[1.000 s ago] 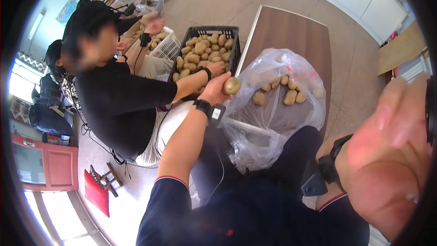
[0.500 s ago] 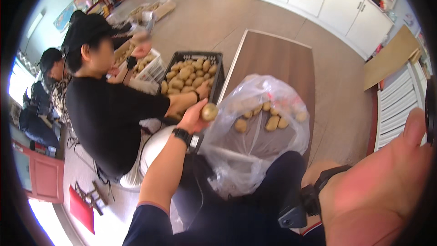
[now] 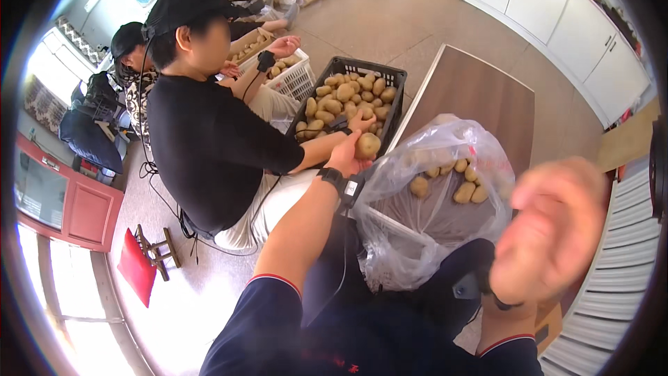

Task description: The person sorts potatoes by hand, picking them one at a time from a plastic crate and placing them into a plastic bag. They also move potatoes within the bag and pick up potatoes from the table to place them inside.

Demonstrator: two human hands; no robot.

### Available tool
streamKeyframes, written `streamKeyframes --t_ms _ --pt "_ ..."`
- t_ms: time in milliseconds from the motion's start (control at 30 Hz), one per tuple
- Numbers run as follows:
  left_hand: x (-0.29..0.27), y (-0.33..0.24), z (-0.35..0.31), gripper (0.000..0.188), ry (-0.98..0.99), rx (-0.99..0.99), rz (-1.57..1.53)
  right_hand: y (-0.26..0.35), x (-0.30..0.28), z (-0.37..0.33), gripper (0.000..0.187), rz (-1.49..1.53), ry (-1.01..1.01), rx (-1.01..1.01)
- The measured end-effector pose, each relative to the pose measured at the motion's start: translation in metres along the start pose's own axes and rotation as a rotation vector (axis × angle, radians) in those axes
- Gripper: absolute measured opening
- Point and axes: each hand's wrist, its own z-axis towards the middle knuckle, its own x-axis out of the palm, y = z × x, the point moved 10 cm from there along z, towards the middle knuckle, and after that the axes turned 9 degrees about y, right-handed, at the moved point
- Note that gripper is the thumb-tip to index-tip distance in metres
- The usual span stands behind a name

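Note:
My left hand is closed round a potato, held just in front of the black crate heaped with potatoes. My right hand is raised close to the camera at the right, its fingers smeared by motion. Between my hands, a clear plastic bag lies spread over the near end of a brown table. Several potatoes rest in it. A co-worker's hand reaches into the black crate beside my left hand.
A co-worker in a black shirt sits close on my left, with another person beyond. A white crate of potatoes stands past the black one. White cabinets line the far right. A red-seated stool lies at lower left.
My view has turned left, shifting the scene rightward. My left hand still holds the potato near the crate. My right hand has changed pose and now sits further from the frame's right edge.

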Motion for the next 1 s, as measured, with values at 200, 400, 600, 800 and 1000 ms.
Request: streamKeyframes --t_ms 200,400,600,800,1000 --pt "-0.017 0.001 -0.003 0.039 -0.178 0.033 -0.048 -0.107 0.104 -0.093 0.025 0.180 0.103 0.504" --pt "-0.027 -0.003 0.002 0.038 -0.222 0.105 -0.131 -0.199 0.185 -0.246 0.030 -0.096 0.533 0.758" --pt "-0.060 -0.006 0.006 0.038 -0.340 0.164 -0.264 -0.236 0.196 -0.304 0.038 -0.208 0.675 0.864" --pt "-0.051 -0.006 -0.010 0.041 -0.353 0.167 -0.252 -0.246 0.210 -0.301 0.051 -0.275 0.704 0.806" --pt "-0.018 -0.013 -0.011 0.029 -0.183 0.169 -0.084 -0.248 0.236 -0.292 0.042 -0.320 0.767 0.685"
